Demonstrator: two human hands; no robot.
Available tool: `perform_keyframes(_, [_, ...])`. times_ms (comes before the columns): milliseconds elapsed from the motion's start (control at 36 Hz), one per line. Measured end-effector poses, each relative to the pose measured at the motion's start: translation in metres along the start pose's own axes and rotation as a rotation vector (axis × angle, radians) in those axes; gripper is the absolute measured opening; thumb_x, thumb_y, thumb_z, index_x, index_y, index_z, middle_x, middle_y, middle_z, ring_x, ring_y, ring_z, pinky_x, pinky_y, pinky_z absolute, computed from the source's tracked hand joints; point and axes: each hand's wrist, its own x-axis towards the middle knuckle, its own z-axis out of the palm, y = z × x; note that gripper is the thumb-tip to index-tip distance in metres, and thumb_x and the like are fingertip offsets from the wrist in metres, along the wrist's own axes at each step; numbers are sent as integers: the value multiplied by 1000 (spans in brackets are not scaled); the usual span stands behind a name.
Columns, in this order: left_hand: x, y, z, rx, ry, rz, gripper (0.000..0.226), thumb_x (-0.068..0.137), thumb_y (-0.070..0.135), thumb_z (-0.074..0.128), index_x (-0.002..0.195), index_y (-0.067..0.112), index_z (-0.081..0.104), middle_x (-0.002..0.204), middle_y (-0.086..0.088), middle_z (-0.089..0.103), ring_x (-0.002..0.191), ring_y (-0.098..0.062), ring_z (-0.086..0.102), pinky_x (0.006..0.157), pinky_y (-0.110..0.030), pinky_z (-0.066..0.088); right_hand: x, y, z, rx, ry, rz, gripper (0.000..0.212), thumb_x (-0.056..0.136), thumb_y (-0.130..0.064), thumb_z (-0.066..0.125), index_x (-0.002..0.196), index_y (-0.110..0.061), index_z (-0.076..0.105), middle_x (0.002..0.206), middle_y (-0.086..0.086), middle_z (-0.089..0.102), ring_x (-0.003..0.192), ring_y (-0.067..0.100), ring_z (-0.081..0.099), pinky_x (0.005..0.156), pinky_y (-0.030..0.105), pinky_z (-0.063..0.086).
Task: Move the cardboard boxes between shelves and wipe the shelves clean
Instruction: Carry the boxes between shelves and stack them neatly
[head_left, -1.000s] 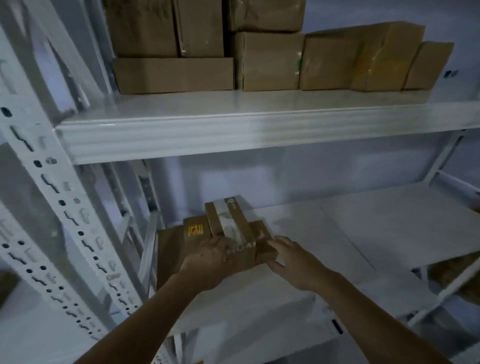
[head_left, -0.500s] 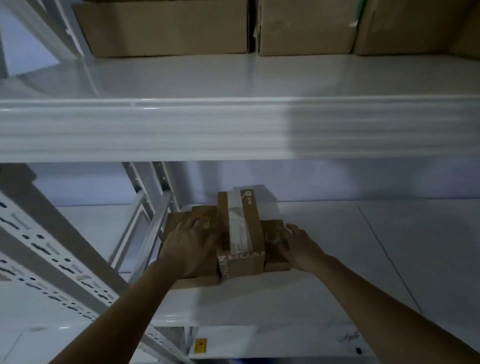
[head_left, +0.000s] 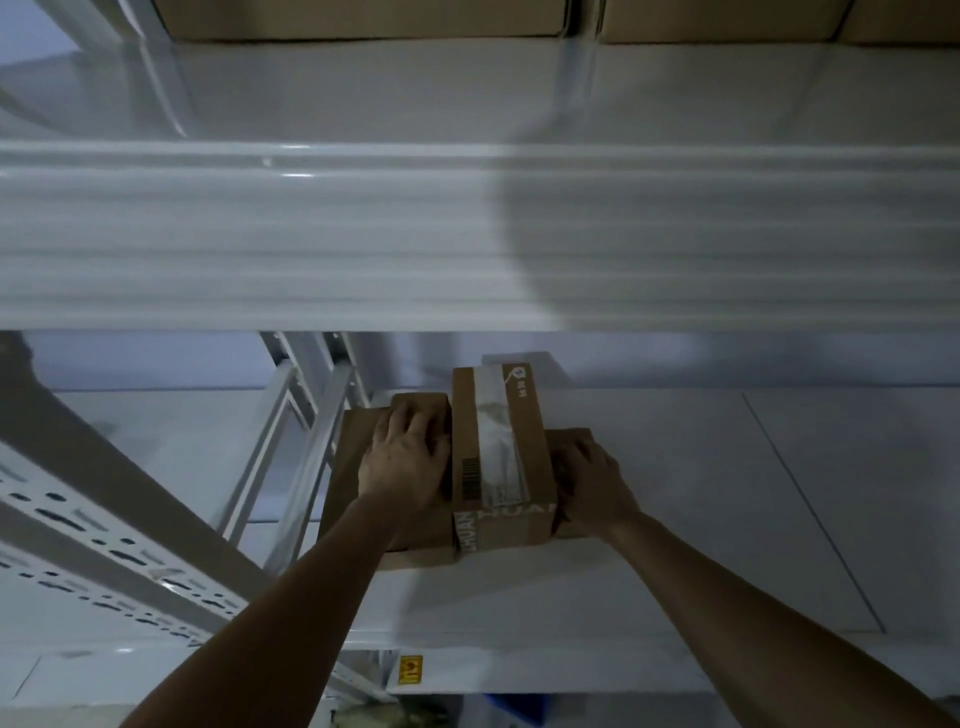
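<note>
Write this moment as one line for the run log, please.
left hand: rests on small box | right hand: grips taped box side | lower shelf: holds boxes

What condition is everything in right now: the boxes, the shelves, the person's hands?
taped box: sealed with clear tape, lying flat on the lower shelf between two smaller boxes.
left small box: closed, under the left hand.
right small box: closed, under the right hand.
left hand: resting on its box, fingers spread.
right hand: gripping its box.
lower shelf: holding the group of boxes.
upper shelf: holding closed boxes at the back.
</note>
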Motion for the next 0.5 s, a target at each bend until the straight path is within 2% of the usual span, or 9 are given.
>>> perform_keyframes(56, [3,-1,2,13,1,-17,61,96,58,50,149,29,38,166,-3,22,152,-31,20,113,-56,39,-7,-8,-5,3,16,-9,58,89,-50,59,142,-30,44,156,7,27,137,44,34,101,58,47])
perform_keyframes(111, [4,-2,4,42,4,-8,63,92,58,58,144,28,39,162,-4,26,149,-32,25,108,-57,43,-9,-9,-5,10,25,15,62,88,-50,63,143,-30,42,157,6,25,133,47,39,98,57,49])
perform_keyframes(194, [4,-2,7,61,14,-4,56,92,53,59,139,28,40,162,-5,25,147,-33,27,107,-59,42,-10,-11,-3,10,14,34,66,88,-49,67,146,-34,39,159,5,22,131,49,41,98,55,49])
perform_keyframes(361, [1,-7,-1,46,20,45,60,97,44,57,152,35,35,167,-5,19,151,-35,21,112,-62,37,-19,-7,-12,13,99,81,59,96,-49,52,151,-39,32,163,-1,18,134,42,35,101,53,47])
perform_keyframes(500, [-17,-7,-27,-6,117,73,59,98,48,54,153,32,38,167,-7,21,152,-35,20,117,-58,32,-36,2,-43,-32,159,98,60,101,-54,40,157,-38,27,167,-4,12,140,41,30,109,51,41])
